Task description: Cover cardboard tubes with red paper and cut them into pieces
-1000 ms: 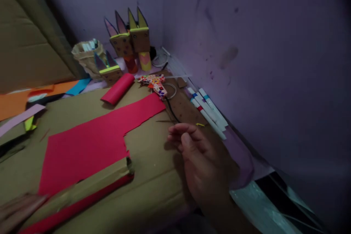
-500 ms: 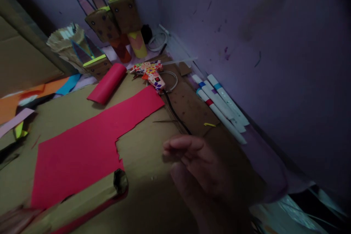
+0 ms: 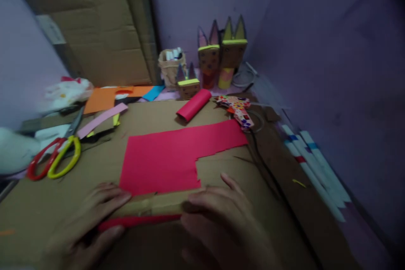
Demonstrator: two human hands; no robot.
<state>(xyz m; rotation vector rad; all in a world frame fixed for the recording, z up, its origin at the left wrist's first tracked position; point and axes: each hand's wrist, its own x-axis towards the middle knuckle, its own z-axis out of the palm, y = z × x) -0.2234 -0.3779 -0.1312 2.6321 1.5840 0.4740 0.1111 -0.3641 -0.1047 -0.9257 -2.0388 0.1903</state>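
Apparently both hands, left hand and right hand, on cardboard tube

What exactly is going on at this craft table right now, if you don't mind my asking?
A person has both hands on a brown cardboard tube lying at the near edge of a red paper sheet, the left hand at one end and the right hand at the other, with red paper showing beneath the tube. A rolled red tube, a patterned glue gun, cardboard animal figures, white markers and red and yellow scissors lie around on the cardboard work surface.
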